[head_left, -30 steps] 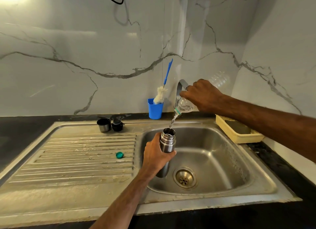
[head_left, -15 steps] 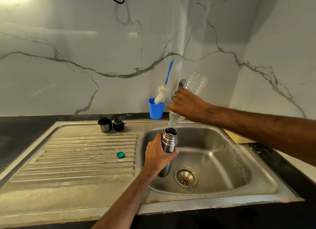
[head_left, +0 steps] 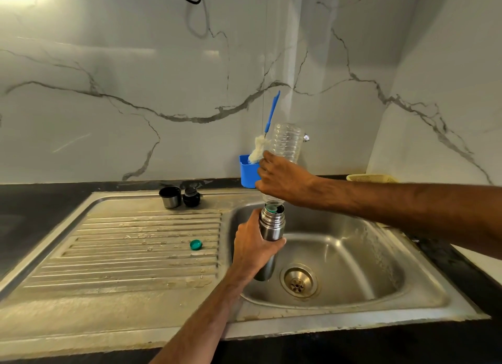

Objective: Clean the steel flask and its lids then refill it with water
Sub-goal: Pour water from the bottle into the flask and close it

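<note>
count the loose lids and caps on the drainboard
3: a steel cup lid at the back edge of the drainboard, a black stopper beside it on its right, and a green cap nearer the basin. None seems hidden.

Bottle [head_left: 285,146] upended over flask [head_left: 271,225]

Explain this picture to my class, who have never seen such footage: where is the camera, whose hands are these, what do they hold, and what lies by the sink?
No machine here: a person wears one camera on the head, looking down at their own hands. The left hand grips the steel flask upright over the sink. The right hand holds a clear plastic bottle upside down, its neck at the flask's mouth. On the drainboard sit a green cap, a steel cup lid and a black stopper. Behind, a blue holder keeps a bottle brush.
</note>
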### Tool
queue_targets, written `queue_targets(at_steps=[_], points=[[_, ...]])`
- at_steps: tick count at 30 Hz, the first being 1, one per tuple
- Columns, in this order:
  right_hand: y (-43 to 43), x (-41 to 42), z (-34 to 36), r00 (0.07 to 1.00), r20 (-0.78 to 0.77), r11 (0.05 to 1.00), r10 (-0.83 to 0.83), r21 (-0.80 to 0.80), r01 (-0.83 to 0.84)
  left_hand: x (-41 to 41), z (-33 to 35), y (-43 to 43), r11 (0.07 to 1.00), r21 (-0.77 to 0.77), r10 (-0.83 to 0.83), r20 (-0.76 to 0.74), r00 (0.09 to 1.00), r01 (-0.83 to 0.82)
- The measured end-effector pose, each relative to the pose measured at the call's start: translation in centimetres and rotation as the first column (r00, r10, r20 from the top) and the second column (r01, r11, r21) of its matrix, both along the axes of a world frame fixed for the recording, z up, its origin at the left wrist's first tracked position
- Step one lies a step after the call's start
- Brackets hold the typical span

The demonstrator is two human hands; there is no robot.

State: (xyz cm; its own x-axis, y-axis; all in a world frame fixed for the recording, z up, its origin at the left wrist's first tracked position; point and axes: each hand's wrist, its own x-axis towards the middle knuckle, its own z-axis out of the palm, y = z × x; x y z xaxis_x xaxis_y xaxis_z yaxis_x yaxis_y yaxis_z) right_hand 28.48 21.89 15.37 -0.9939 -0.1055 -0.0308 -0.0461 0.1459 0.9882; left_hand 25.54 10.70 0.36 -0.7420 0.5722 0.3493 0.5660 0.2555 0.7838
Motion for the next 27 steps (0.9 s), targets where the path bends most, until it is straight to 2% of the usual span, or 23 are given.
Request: queue_targets(at_steps=[3, 7, 9, 10, 11, 12, 13, 15, 17, 19, 20, 21, 23, 27], points=[[-0.1, -0.4, 0.2, 1.000, 0.003, 1.000, -0.004, 0.031, 0.004, 0.0, 0.0, 0.0, 1.000, 0.004, 0.001, 0.009, 1.000, -0.001], [0.2, -0.4, 0.6, 1.000, -0.002, 0.999, 0.019, -0.043, -0.019, -0.1, -0.1, -0.1, 1.000, 0.006, 0.007, 0.011, 1.000, -0.007], [0.6, 0.1, 1.0, 0.998, -0.055, 0.984, 0.037, -0.169, -0.046, -0.2, -0.1, 0.0, 1.000, 0.010, 0.014, 0.008, 1.000, -0.014], [0.9, 0.5, 1.2, 0.997, -0.077, 0.953, 0.017, -0.301, -0.039, -0.2, -0.1, 0.0, 1.000, 0.011, 0.021, 0.001, 1.000, -0.021], [1.4, 1.0, 1.3, 0.996, -0.084, 0.880, -0.044, -0.475, -0.001, -0.3, -0.1, -0.1, 0.999, 0.013, 0.029, -0.008, 1.000, -0.029], [2.1, 1.5, 1.4, 0.989, -0.068, 0.753, -0.134, -0.656, 0.057, -0.5, -0.1, -0.2, 0.999, 0.022, 0.038, -0.015, 0.999, -0.038], [2.7, 2.2, 1.4, 0.971, -0.038, 0.576, -0.236, -0.810, 0.109, -0.6, 0.0, -0.3, 0.998, 0.032, 0.046, -0.016, 0.999, -0.046], [3.8, 3.4, 0.8, 0.926, 0.007, 0.193, -0.378, -0.977, 0.086, -0.9, 0.3, -0.5, 0.998, 0.045, 0.052, -0.005, 0.999, -0.051], [4.5, 4.5, -0.5, 0.901, 0.015, -0.192, -0.434, -0.978, -0.076, -1.2, 1.0, -0.9, 0.996, 0.060, 0.063, 0.023, 0.998, -0.064], [4.8, 5.5, -2.6, 0.878, 0.020, -0.545, -0.478, -0.791, -0.279, -1.6, 2.0, -1.2, 0.992, 0.095, 0.080, 0.061, 0.995, -0.086], [4.8, 5.8, -3.8, 0.859, 0.024, -0.651, -0.511, -0.663, -0.369, -1.9, 2.7, -1.3, 0.989, 0.109, 0.091, 0.064, 0.994, -0.097], [4.6, 5.9, -5.2, 0.833, 0.029, -0.702, -0.552, -0.556, -0.446, -2.2, 3.4, -1.3, 0.986, 0.122, 0.107, 0.062, 0.992, -0.114], [4.0, 5.6, -7.7, 0.791, 0.030, -0.722, -0.611, -0.431, -0.541, -3.1, 5.4, -1.3, 0.978, 0.152, 0.137, 0.044, 0.990, -0.142], [2.7, 3.3, -11.5, 0.764, 0.057, -0.699, -0.643, -0.453, -0.554, -6.1, 9.7, -0.8, 0.971, 0.168, 0.181, -0.043, 0.983, -0.171]])
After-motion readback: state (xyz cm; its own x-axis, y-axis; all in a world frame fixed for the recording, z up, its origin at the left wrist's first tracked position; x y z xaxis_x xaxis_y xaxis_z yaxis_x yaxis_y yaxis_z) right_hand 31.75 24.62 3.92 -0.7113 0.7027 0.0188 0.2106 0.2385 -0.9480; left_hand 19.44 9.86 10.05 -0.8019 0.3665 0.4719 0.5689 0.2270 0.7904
